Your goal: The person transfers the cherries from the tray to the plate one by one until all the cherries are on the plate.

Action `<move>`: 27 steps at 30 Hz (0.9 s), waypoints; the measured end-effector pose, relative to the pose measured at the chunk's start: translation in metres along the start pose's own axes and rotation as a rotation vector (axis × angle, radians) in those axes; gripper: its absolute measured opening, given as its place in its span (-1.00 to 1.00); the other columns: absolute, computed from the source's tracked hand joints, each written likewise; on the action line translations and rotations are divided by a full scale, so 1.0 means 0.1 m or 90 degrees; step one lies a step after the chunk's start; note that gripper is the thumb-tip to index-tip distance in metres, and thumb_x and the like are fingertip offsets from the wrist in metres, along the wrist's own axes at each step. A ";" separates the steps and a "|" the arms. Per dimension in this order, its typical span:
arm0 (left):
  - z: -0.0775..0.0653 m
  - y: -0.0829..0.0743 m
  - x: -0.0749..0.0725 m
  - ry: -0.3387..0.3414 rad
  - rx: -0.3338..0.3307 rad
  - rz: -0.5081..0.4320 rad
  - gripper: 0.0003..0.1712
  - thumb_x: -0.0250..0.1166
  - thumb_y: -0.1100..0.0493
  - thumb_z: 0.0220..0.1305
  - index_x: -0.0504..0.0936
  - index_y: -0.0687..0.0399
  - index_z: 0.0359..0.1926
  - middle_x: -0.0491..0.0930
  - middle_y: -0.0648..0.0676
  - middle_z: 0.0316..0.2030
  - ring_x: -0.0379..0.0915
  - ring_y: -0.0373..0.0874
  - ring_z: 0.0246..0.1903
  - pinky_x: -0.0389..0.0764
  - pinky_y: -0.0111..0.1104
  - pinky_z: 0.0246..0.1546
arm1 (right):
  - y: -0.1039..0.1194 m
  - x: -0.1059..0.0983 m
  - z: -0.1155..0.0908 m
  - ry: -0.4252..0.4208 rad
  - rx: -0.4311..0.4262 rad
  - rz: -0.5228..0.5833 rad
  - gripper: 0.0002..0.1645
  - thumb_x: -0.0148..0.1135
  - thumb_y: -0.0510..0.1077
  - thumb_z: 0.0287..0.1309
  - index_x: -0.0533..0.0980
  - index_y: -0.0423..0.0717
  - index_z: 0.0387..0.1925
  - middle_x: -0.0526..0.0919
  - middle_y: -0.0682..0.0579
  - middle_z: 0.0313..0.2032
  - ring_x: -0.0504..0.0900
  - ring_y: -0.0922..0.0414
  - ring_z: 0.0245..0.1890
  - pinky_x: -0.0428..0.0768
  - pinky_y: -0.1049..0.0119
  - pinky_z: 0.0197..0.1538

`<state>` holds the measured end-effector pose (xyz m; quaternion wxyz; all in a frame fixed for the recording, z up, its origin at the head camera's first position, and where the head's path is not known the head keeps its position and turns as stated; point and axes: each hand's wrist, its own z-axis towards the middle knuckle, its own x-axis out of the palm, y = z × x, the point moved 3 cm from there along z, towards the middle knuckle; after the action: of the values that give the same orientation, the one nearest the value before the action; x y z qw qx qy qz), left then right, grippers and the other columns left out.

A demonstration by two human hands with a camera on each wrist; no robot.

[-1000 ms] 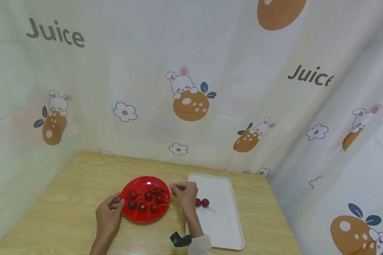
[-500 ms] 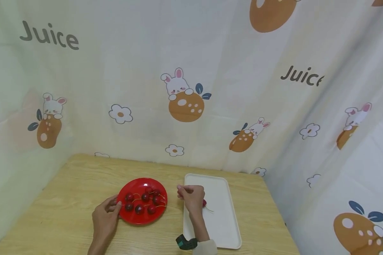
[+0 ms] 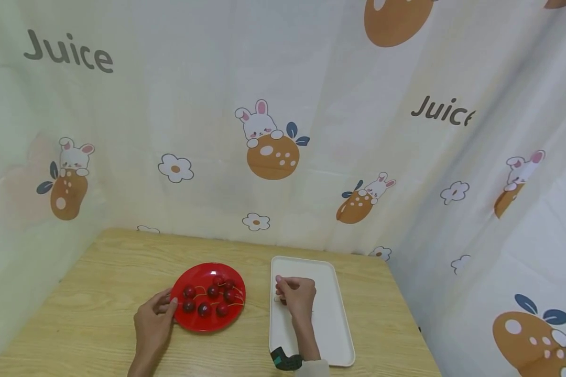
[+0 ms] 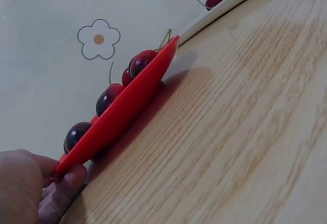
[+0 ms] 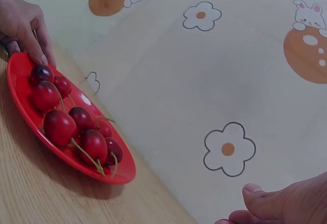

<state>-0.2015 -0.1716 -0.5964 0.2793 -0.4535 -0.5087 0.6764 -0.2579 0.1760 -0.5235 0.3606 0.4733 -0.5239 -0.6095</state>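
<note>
My left hand (image 3: 153, 322) pinches the left rim of a round red plate (image 3: 194, 276), thumb on top and fingers underneath. Several dark red cherries (image 3: 204, 309) with green stems lie on that plate. Over the left part of a white rectangular tray (image 3: 330, 335) hovers my right hand (image 3: 299, 298), its fingers loosely bent and nothing seen between them. Two cherries (image 4: 214, 1) on the tray show in the left wrist view; in the head view the right hand mostly covers them. The thumb (image 5: 265, 203) and fingertips of that hand appear in the right wrist view's lower corner.
Both plate and tray stand on a light wooden table (image 3: 122, 272), with a strip of bare wood between them. A pale curtain (image 3: 207, 104) printed with rabbits, fruit and flowers hangs behind and along the sides. My right wrist wears a dark camera strap (image 3: 285, 360).
My right hand has moved right, from beside the plate's edge to above the tray, and now covers the cherries there. The left hand keeps its hold on the plate. The head view has shifted slightly.
</note>
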 end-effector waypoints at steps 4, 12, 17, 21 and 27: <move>0.00 0.00 0.00 0.001 -0.003 -0.005 -0.61 0.38 0.28 0.51 0.71 0.32 0.28 0.80 0.37 -0.01 0.60 -0.54 -0.37 0.64 -0.58 -0.40 | -0.01 -0.08 0.00 -0.012 0.007 0.009 -0.78 0.54 -0.27 0.31 0.79 -0.44 -0.26 0.83 -0.28 -0.44 0.76 0.12 -0.57 0.75 0.34 -0.43; 0.00 -0.02 0.00 -0.006 0.006 -0.007 -0.62 0.38 0.28 0.50 0.72 0.32 0.26 0.80 0.36 -0.02 0.58 -0.56 -0.38 0.64 -0.58 -0.42 | -0.05 -0.28 0.02 -0.046 0.010 -0.012 -0.74 0.54 -0.22 0.33 0.79 -0.44 -0.22 0.84 -0.31 -0.39 0.76 0.15 -0.54 0.71 0.47 -0.43; -0.01 -0.02 -0.01 -0.015 0.008 -0.011 -0.62 0.39 0.29 0.49 0.73 0.32 0.25 0.81 0.36 -0.03 0.58 -0.56 -0.38 0.65 -0.56 -0.43 | -0.10 -0.36 0.05 -0.054 0.020 -0.005 -0.74 0.52 -0.24 0.34 0.78 -0.47 -0.24 0.83 -0.30 -0.42 0.77 0.13 -0.55 0.71 0.45 -0.43; 0.00 -0.01 0.00 -0.012 0.003 -0.005 -0.62 0.39 0.27 0.50 0.73 0.30 0.25 0.81 0.35 -0.03 0.58 -0.53 -0.37 0.64 -0.57 -0.42 | -0.14 -0.44 0.07 -0.068 0.028 -0.019 -0.76 0.51 -0.24 0.35 0.78 -0.45 -0.25 0.82 -0.23 -0.45 0.74 0.15 -0.55 0.69 0.48 -0.43; 0.00 -0.01 0.01 -0.010 -0.005 0.008 -0.62 0.39 0.26 0.50 0.73 0.28 0.26 0.82 0.34 -0.02 0.59 -0.51 -0.36 0.60 -0.60 -0.39 | -0.20 -0.54 0.07 -0.077 0.034 -0.024 -0.74 0.50 -0.23 0.37 0.78 -0.46 -0.22 0.82 -0.22 -0.44 0.74 0.16 -0.54 0.71 0.46 -0.42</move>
<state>-0.2018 -0.1707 -0.5954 0.2691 -0.4524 -0.5108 0.6797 -0.2478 0.2327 -0.5318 0.3038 0.4551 -0.5520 -0.6292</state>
